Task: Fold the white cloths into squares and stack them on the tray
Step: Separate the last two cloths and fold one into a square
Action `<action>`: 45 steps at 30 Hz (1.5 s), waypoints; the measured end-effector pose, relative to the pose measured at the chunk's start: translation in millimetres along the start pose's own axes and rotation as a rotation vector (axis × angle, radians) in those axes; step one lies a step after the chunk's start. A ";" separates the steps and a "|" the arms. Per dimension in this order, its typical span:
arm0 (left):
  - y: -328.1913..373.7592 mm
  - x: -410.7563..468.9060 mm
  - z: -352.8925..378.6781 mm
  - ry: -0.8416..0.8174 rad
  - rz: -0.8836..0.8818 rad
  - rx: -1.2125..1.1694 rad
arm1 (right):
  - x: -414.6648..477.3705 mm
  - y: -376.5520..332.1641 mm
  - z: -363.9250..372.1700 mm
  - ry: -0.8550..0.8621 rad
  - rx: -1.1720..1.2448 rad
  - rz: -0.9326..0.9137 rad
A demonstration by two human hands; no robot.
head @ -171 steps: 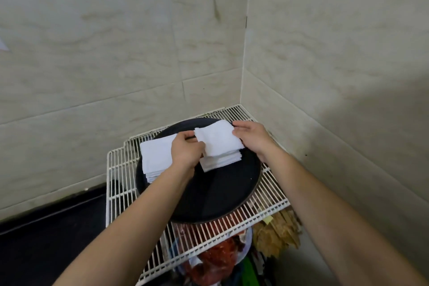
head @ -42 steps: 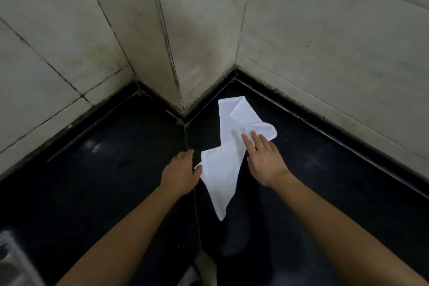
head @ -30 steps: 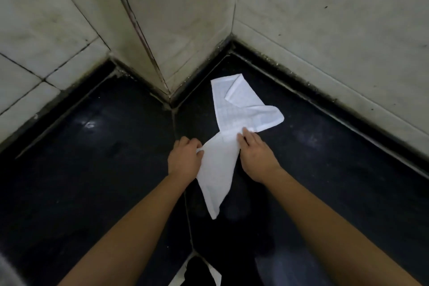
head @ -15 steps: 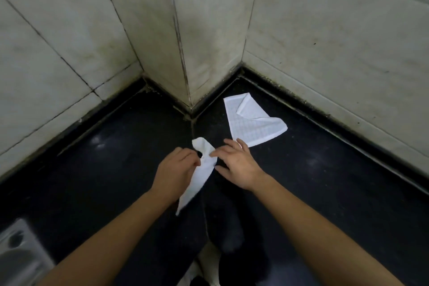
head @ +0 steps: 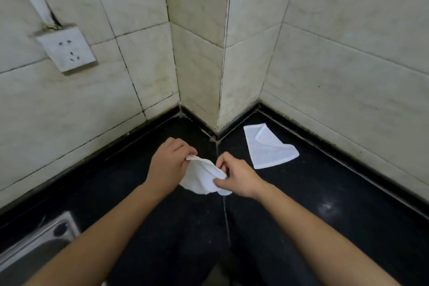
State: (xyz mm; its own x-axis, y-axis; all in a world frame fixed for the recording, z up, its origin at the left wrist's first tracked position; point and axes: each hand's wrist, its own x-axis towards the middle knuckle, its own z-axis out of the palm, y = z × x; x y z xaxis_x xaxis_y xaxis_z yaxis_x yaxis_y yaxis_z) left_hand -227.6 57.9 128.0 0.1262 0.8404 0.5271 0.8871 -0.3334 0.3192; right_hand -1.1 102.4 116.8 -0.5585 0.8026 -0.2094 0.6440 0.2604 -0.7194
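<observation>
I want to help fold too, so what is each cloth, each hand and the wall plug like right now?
held cloth: up in the air, crumpled, not folded.
second cloth: lying on the black surface, one corner turned over, not folded square.
left hand: pinches the held cloth's top edge.
right hand: pinches its other side.
wall socket: nothing plugged in.

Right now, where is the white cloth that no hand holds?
The loose cloth lies on the black surface, right of centre in the head view, by the wall corner, beyond the right hand.
</observation>
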 end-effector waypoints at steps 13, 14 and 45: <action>3.1 -0.4 -34.3 0.013 -0.425 -0.302 | -34.0 -8.8 -26.3 0.026 -0.071 0.051; 4.1 2.0 -35.5 0.028 -0.440 -0.309 | -37.9 -9.6 -29.8 0.034 -0.050 0.052; -12.6 -34.7 -1.0 -0.048 -0.338 0.016 | -24.8 52.4 -29.0 0.486 0.179 0.122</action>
State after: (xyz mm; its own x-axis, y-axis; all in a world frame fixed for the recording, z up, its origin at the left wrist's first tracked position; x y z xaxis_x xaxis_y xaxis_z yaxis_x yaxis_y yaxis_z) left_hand -243.5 32.5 106.5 -0.1557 0.9214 0.3560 0.8890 -0.0264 0.4572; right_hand 61.7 111.7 103.5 -0.1507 0.9886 0.0016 0.5660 0.0877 -0.8197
